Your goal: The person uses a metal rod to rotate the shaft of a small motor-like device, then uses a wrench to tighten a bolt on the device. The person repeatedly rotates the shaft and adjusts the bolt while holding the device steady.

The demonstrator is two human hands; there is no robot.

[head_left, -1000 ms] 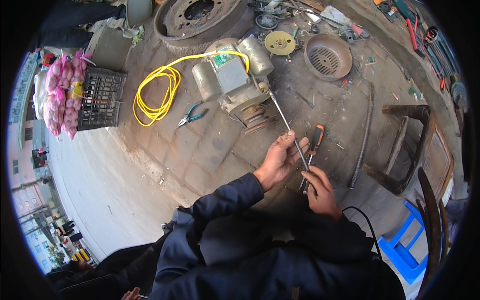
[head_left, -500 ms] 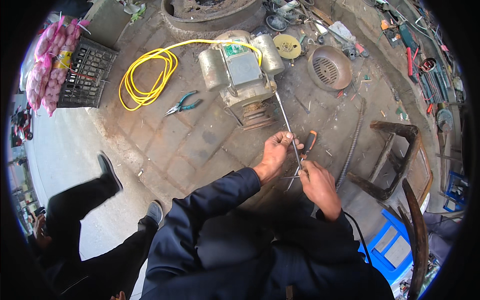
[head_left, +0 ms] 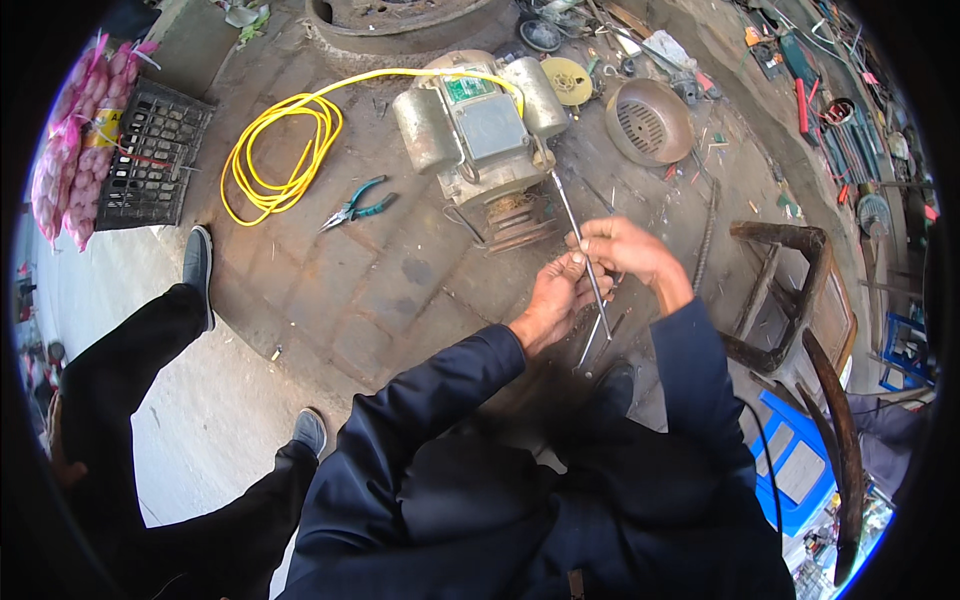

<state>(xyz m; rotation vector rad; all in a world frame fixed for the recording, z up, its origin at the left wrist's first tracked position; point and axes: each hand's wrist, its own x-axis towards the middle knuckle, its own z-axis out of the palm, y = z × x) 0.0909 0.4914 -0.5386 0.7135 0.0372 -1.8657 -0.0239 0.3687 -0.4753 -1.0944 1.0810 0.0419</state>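
Note:
My left hand (head_left: 564, 292) grips a long thin metal rod (head_left: 566, 200) from below, fingers curled round it. My right hand (head_left: 617, 250) is just above, also pinched on the rod. The rod's upper end reaches the housing of an old electric motor (head_left: 487, 128), beside its lower right, close to a rusty pulley (head_left: 512, 229) with fibres wound on it. A yellow cable (head_left: 270, 180) runs from a coil over the motor. Pliers with teal handles (head_left: 366, 206) lie to the left. A screwdriver (head_left: 592, 343) lies under my hands, largely hidden by them.
A co-worker's legs and shoes (head_left: 197, 280) stand at left, near a crate (head_left: 160, 150) with pink mesh bags (head_left: 75, 150). A round perforated pan (head_left: 650, 123), yellow disc (head_left: 567, 80) and scattered tools (head_left: 830, 120) surround the motor. A wooden frame (head_left: 780, 235) and blue stool (head_left: 795, 470) are at right.
My right hand has moved up the rod to above my left hand. The co-worker's legs have stepped forward beside the crate. The view has shifted slightly.

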